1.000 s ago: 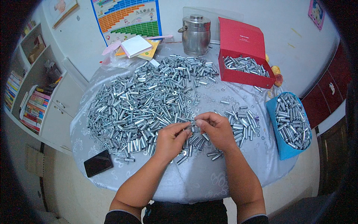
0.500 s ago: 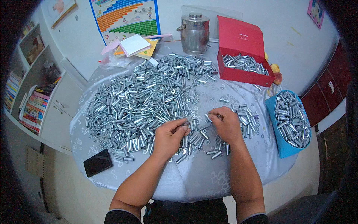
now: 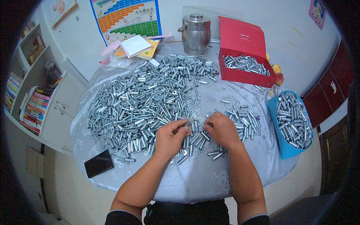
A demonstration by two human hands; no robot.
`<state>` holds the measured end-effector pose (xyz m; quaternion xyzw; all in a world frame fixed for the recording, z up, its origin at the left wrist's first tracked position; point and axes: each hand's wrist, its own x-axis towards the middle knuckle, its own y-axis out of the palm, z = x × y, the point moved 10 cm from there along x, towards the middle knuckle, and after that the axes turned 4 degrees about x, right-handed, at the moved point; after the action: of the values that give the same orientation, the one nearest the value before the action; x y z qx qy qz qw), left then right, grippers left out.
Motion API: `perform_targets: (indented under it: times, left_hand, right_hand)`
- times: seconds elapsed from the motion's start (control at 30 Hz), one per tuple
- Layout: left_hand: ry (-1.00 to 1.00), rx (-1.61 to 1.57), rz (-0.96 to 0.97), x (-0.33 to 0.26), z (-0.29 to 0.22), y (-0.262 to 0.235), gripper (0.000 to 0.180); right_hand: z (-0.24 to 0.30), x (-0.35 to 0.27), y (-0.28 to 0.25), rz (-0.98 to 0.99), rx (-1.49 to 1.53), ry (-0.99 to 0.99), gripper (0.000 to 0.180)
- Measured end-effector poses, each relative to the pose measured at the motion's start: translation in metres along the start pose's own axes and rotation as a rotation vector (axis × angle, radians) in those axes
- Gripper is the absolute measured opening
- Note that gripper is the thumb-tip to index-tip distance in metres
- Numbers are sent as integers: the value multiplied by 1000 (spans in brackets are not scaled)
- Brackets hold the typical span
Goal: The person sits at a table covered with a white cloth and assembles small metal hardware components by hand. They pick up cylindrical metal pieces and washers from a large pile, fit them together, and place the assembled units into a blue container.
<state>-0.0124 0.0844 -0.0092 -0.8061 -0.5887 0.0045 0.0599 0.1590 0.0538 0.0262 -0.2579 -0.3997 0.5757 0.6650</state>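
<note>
Both my hands worked low at the near middle of the desk (image 3: 195, 183), over the near edge of the heap of metal tubes (image 3: 142, 108).

Left hand (image 3: 170, 138): fingers curled narrow, pinching one short tube (image 3: 186, 122) at its tip. The tube's long axis ran roughly left to right, pointing toward my other hand.

Right hand (image 3: 222, 129): knuckles up, fingers folded down tight onto the loose tubes under it. I could not tell whether it held one or only pressed on them; the fingertips were hidden.

The two hands sat near each other, a narrow gap between them, with a small cluster of tubes (image 3: 195, 140) lying in and just below that gap. Those lay mostly toe-to-me, long axes running away from my body, some skewed. Small washers (image 3: 210, 99) were scattered flat on the cloth beyond.

The main heap spread left and away from my left hand, so that hand was the nearer to it. A second small patch of tubes (image 3: 243, 114) lay just right of my right hand.

Further right, well apart: blue bin (image 3: 275, 123) full of tubes at the desk's edge. Far right: red box (image 3: 240, 77), lid up, tubes inside. Steel pot (image 3: 195, 33) behind the heap. Phone (image 3: 98, 164) at the near left edge.
</note>
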Motion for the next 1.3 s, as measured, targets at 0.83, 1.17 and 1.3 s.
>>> perform_targets:
  times: [0.83, 1.17, 1.3]
  left_hand:
    - [140, 218, 5, -5, -22, 2, 25]
    - [165, 339, 29, -8, -32, 4, 26]
    - [38, 142, 42, -5, -12, 4, 25]
  right_hand:
    - [1, -3, 17, 77, 1029, 265, 14]
    - [8, -5, 8, -59, 885, 200, 14]
    - [14, -4, 0, -104, 759, 57, 14]
